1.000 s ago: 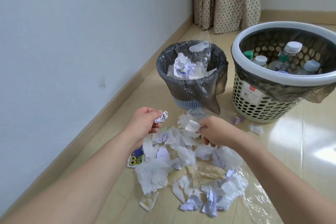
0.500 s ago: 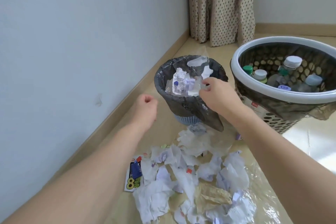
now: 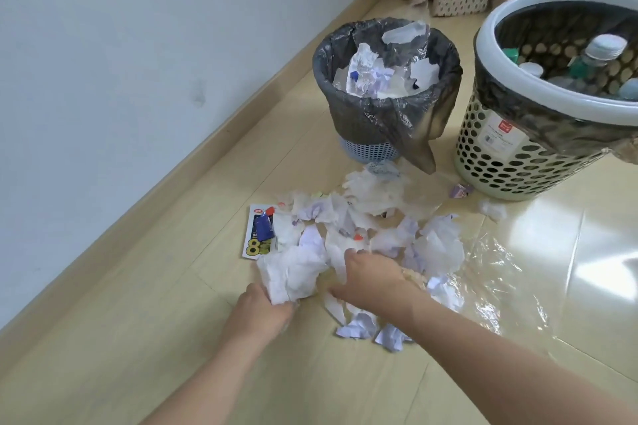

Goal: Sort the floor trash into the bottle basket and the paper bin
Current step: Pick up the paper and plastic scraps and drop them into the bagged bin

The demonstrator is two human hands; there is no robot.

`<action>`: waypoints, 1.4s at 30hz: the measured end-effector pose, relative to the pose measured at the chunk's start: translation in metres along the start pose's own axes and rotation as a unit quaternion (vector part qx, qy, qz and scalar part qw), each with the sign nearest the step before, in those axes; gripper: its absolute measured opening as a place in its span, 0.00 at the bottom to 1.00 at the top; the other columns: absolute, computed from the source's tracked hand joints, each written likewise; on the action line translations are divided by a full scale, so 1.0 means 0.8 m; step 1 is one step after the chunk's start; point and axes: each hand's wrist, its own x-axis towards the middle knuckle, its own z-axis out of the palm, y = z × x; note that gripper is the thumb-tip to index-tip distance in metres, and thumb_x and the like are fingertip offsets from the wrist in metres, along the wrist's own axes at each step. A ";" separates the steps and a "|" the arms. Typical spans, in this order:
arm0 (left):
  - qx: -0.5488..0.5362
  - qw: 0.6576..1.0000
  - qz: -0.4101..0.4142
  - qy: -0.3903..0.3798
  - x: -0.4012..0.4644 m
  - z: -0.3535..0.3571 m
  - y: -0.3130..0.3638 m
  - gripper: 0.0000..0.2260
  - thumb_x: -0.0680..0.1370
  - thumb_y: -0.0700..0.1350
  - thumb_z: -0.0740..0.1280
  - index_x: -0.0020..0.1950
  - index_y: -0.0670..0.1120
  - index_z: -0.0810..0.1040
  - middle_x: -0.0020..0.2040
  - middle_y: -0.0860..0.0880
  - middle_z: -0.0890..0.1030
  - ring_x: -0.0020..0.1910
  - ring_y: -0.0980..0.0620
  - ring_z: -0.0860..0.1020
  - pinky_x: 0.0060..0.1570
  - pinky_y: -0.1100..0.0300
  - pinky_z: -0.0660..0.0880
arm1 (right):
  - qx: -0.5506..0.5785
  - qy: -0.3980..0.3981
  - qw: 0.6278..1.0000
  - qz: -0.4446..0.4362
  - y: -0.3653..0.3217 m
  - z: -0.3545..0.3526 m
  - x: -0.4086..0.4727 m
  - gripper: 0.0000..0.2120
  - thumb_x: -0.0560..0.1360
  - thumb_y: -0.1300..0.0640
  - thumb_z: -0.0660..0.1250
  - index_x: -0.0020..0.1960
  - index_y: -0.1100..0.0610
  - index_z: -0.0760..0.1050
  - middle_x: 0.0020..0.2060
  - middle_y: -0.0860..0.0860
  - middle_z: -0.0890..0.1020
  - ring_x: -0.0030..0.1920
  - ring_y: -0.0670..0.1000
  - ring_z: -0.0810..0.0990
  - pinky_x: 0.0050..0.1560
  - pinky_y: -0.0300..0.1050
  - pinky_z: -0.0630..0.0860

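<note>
A heap of crumpled white paper scraps [image 3: 373,235] lies on the wooden floor. My left hand [image 3: 259,312] grips the near edge of a large crumpled white sheet [image 3: 293,269]. My right hand [image 3: 371,281] is down in the middle of the heap, fingers curled into the paper. Behind the heap stands the small paper bin [image 3: 386,114], lined with a grey bag and filled with paper. To its right is the big perforated bottle basket [image 3: 538,114], holding several capped plastic bottles.
A printed card with a yellow "8" [image 3: 257,235] lies at the heap's left edge. Clear plastic film [image 3: 493,272] spreads over the floor on the right. A small purple wrapper [image 3: 461,190] sits by the basket foot. The wall and baseboard run along the left; curtains hang behind.
Both hands dropped their scraps at the paper bin and came back down to the heap. The left now grips a large sheet, the right digs into the pile. The view tilted down.
</note>
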 end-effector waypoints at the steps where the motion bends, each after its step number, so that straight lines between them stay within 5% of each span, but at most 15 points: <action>1: 0.019 1.000 0.000 0.011 -0.002 0.011 -0.004 0.23 0.68 0.64 0.67 0.52 0.48 0.70 0.49 0.50 0.76 0.49 0.47 0.78 0.45 0.55 0.76 | -0.009 -0.013 1.000 0.001 -0.003 0.013 0.002 0.23 0.75 0.41 0.61 0.59 0.59 0.68 0.53 0.54 0.76 0.52 0.55 0.77 0.42 0.45 0.69; 5: 0.045 0.998 0.011 0.033 -0.010 0.033 -0.009 0.13 0.73 0.53 0.65 0.53 0.47 0.71 0.49 0.47 0.76 0.49 0.44 0.78 0.43 0.55 0.75 | -0.053 -0.043 0.998 -0.002 -0.008 0.050 0.002 0.26 0.76 0.41 0.62 0.64 0.59 0.68 0.57 0.55 0.75 0.57 0.56 0.76 0.47 0.47 0.70; 9: -0.001 1.000 0.011 -0.029 -0.009 0.025 -0.008 0.04 0.70 0.49 0.66 0.41 0.50 0.74 0.41 0.50 0.79 0.39 0.49 0.78 0.39 0.58 0.74 | -0.088 -0.049 0.995 -0.018 -0.014 0.070 0.003 0.20 0.79 0.47 0.60 0.64 0.59 0.68 0.58 0.55 0.75 0.57 0.57 0.77 0.46 0.47 0.70; 13: 0.002 0.998 0.014 -0.058 -0.010 0.006 -0.008 0.11 0.74 0.44 0.66 0.35 0.49 0.67 0.34 0.52 0.73 0.36 0.49 0.73 0.33 0.60 0.67 | -0.121 -0.046 0.991 -0.046 -0.021 0.070 0.005 0.13 0.80 0.58 0.57 0.62 0.59 0.69 0.57 0.56 0.76 0.56 0.57 0.77 0.44 0.45 0.67; 19: -0.045 0.996 0.022 -0.067 0.000 -0.030 -0.006 0.03 0.72 0.41 0.63 0.41 0.48 0.69 0.38 0.49 0.75 0.37 0.48 0.75 0.38 0.58 0.69 | -0.050 -0.050 0.996 -0.054 -0.018 0.047 0.005 0.11 0.76 0.65 0.56 0.56 0.59 0.72 0.44 0.54 0.74 0.46 0.56 0.77 0.40 0.44 0.68; 27: -0.062 0.992 0.077 -0.077 -0.007 -0.066 0.032 0.03 0.74 0.40 0.62 0.43 0.46 0.70 0.36 0.49 0.73 0.34 0.49 0.73 0.30 0.61 0.66 | 0.126 -0.042 0.989 -0.065 0.002 0.015 -0.007 0.10 0.78 0.57 0.61 0.58 0.50 0.71 0.40 0.48 0.76 0.32 0.47 0.73 0.34 0.41 0.71; 34: -0.046 0.991 0.104 -0.072 -0.016 -0.080 0.049 0.03 0.73 0.41 0.63 0.43 0.47 0.71 0.37 0.49 0.75 0.34 0.49 0.74 0.32 0.61 0.67 | 0.109 -0.013 0.992 -0.070 0.008 0.004 -0.009 0.08 0.77 0.54 0.64 0.50 0.53 0.82 0.46 0.47 0.83 0.43 0.47 0.81 0.43 0.40 0.78; 39: -0.051 0.989 0.108 -0.084 -0.020 -0.100 0.064 0.02 0.74 0.39 0.63 0.44 0.46 0.71 0.36 0.48 0.74 0.32 0.49 0.72 0.30 0.62 0.65 | 0.117 0.018 0.991 -0.062 0.017 -0.004 -0.003 0.07 0.76 0.51 0.66 0.49 0.50 0.83 0.56 0.50 0.74 0.56 0.48 0.76 0.51 0.38 0.74; 42: -0.086 0.985 0.099 -0.112 -0.023 -0.117 0.083 0.03 0.75 0.37 0.64 0.44 0.44 0.71 0.36 0.45 0.73 0.30 0.49 0.70 0.29 0.62 0.66 | 0.187 0.003 0.982 -0.036 0.021 -0.022 0.001 0.07 0.77 0.54 0.64 0.47 0.54 0.80 0.52 0.51 0.78 0.47 0.48 0.79 0.42 0.39 0.74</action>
